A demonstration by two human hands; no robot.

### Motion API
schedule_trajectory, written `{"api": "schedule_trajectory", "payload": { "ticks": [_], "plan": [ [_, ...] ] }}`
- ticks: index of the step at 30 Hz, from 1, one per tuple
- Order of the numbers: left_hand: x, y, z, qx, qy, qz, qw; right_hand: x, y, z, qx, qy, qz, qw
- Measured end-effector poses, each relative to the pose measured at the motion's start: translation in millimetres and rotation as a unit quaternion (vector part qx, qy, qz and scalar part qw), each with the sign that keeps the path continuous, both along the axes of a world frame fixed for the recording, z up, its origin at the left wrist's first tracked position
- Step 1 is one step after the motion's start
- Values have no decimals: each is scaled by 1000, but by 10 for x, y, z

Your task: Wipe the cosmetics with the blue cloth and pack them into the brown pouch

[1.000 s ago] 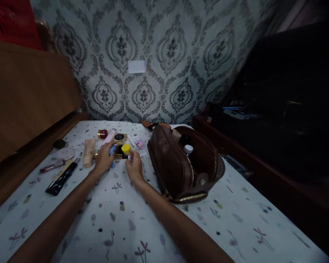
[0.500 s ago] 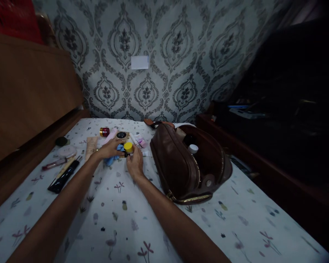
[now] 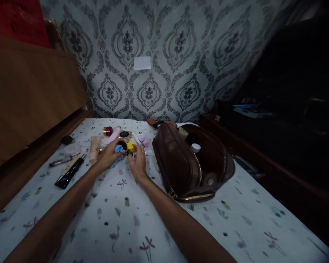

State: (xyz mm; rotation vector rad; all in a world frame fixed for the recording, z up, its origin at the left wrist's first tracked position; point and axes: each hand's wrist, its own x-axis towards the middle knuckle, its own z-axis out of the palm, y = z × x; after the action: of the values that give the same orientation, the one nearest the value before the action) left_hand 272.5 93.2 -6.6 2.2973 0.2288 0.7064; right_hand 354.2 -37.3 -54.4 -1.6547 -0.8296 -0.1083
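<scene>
My left hand (image 3: pixel 109 155) is closed around a crumpled blue cloth (image 3: pixel 118 149), with a round black piece (image 3: pixel 123 145) by its fingertips. Close beside it, my right hand (image 3: pixel 137 162) has its fingers curled against a round yellow lid (image 3: pixel 131 146); what sits under the lid is hidden. A small dark item (image 3: pixel 128 153) shows between the two hands, too small to name. Just beyond them lie a square compact with a black circle (image 3: pixel 124 134), a white tube (image 3: pixel 135 138) and a pink-lilac item (image 3: pixel 144 142). A beige tube (image 3: pixel 94 149) lies left of my left hand.
An unzipped brown leather bag (image 3: pixel 178 160) stands to the right, with a white-capped bottle (image 3: pixel 195 148) inside. At left lie a black tube (image 3: pixel 70 174), a lip gloss (image 3: pixel 60 161) and a round pale compact (image 3: pixel 72 149). A wooden cabinet (image 3: pixel 35 95) borders the patterned sheet (image 3: pixel 131 226).
The camera view has shifted slightly. My left hand has drawn back a little from the yellow lid, showing the black round piece and more blue cloth. My right fingers stay at the lid.
</scene>
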Motion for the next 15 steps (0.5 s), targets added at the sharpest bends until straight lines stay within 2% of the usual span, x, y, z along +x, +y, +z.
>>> {"api": "schedule_trajectory", "payload": {
  "ticks": [4, 7, 10, 15],
  "plan": [
    [-205, -278, -32, -135, -35, -3, 990, -80, -56, -20, 11, 12, 103, 995],
    [-313, -394, -66, -184, -27, -19, 982, -115, -120, -51, 30, 48, 186, 981],
    [-370, -426, -95, -185, -5, -38, 982, -118, -210, -55, 35, 101, 216, 971],
    [-423, -432, -95, -109, 28, -55, 992, -100, -338, -43, 38, 169, 250, 953]
  ]
}}
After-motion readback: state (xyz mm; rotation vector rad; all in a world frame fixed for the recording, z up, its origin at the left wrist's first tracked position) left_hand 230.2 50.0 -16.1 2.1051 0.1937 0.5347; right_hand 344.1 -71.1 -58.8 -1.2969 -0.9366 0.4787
